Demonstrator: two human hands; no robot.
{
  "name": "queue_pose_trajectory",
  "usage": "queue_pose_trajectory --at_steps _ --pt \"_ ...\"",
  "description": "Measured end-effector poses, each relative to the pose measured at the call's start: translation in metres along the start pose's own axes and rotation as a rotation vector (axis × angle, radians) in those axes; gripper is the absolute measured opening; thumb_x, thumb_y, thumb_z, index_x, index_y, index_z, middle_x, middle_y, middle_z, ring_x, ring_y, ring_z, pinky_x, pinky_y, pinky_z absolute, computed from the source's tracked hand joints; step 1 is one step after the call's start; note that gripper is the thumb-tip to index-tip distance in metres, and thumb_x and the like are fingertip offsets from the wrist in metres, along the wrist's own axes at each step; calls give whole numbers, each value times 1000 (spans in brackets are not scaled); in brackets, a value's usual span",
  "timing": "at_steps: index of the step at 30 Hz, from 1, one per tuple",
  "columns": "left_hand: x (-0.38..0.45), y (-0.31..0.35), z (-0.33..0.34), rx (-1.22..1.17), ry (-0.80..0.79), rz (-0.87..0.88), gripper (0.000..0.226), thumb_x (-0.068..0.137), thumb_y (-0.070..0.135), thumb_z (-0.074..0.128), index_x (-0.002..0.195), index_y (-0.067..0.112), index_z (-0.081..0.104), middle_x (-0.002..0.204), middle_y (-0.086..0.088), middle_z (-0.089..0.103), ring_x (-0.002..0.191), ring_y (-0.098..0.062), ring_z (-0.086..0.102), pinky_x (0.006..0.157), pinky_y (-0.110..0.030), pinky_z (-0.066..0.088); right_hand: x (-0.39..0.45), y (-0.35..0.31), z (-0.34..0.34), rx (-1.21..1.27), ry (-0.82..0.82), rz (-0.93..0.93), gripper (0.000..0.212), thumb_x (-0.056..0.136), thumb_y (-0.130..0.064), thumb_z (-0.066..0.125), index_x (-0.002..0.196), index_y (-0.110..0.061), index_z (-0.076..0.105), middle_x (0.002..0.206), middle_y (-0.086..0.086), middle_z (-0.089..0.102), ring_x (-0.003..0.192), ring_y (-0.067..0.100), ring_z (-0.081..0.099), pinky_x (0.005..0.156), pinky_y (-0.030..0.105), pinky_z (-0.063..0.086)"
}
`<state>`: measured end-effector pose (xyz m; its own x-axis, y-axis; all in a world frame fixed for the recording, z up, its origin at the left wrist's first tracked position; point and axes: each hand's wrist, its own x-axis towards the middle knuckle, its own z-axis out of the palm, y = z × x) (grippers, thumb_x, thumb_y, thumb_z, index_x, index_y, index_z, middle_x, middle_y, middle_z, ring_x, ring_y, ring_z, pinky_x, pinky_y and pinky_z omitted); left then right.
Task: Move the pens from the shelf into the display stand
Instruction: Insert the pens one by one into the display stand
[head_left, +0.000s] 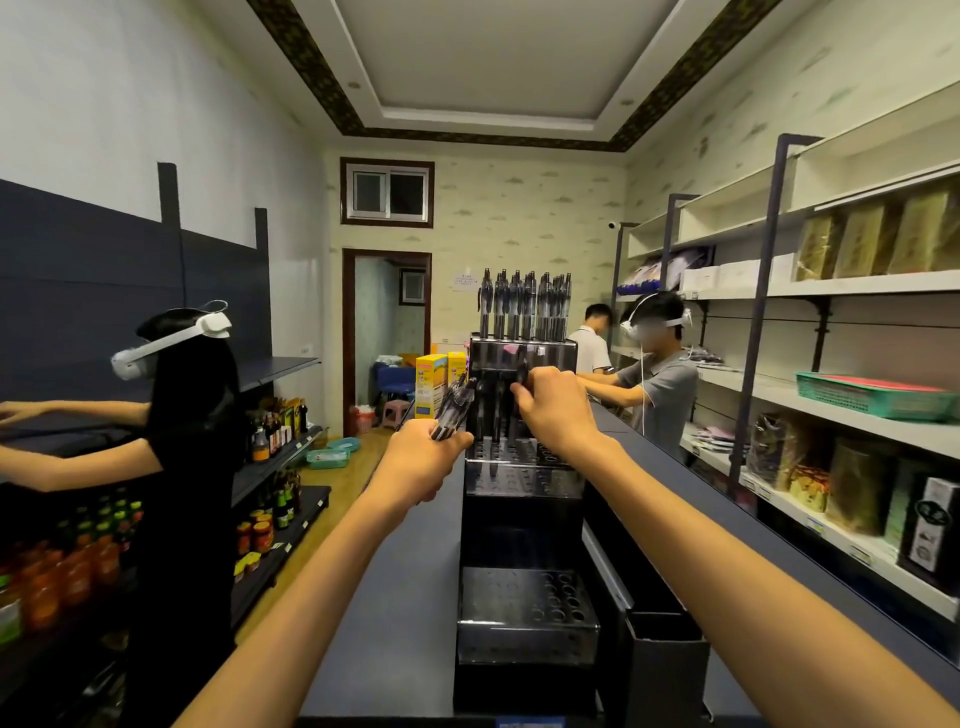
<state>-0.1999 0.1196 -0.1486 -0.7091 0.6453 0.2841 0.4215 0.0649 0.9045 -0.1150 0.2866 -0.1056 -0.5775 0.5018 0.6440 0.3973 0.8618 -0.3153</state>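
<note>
Feeding pen into display stand (522, 470) middle tier, my right hand (553, 410) pinching it; left hand (423, 460) clutching spare pens (453, 410). Top tier filled, lower tiers mostly empty.

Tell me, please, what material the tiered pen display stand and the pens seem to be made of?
The display stand looks like plastic: dark, glossy walls with clear or smoked tiers of round holes that catch the light. The pens in the top tier and the bundle held in the left hand seem clear plastic barrels with dark parts; see-through bodies suggest this. Blur leaves details open.
</note>
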Motion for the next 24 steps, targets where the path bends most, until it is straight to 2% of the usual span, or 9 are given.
queue_pose_trajectory --at_steps 6,9,12,15,19,24 --pt "2 3 8 -12 0 -8 24 98 29 61 81 15 54 50 2 45 39 -14 37 39 -25 33 0 -1 1 -28 -49 -11 29 106 -27 49 105 0 60 105 25 67 99 46 61 68 40 39" --pt "2 4 9 -14 -14 -3 22 98 28 60 82 15 53 51 2 43 40 -15 36 42 -26 32 -1 -1 2 -23 -59 -3 31 107 -27 48 101 0 62 103 26 68 99 47 61 68 39 37" --pt "3 3 9 -22 -14 3 24 98 27 60 80 15 52 48 4 41 39 -14 33 41 -26 30 -3 2 0 -20 -63 4 31 104 -29 54 93 -3 65 95 22 70 93 43 64 67 37 41" --pt "3 2 9 -33 -11 3 25 98 26 61 79 15 50 48 4 40 40 -14 32 42 -26 30 -9 5 5 -52 -133 -10 30 99 -34 62 88 -6 69 91 17 71 91 40 66 71 37 48" --pt "4 0 12 -22 -10 6 24 97 29 62 80 15 53 49 3 43 40 -15 37 43 -27 32 -17 7 13 -27 -139 -15 27 98 -34 65 89 -9 71 89 14 72 90 37 67 70 35 48" --pt "5 -4 15 -46 -56 11 32 97 38 63 76 16 54 50 1 49 40 -16 41 43 -29 36 -21 11 5 8 -157 24 23 95 -28 69 92 -6 76 94 14 74 93 35 67 83 42 56"
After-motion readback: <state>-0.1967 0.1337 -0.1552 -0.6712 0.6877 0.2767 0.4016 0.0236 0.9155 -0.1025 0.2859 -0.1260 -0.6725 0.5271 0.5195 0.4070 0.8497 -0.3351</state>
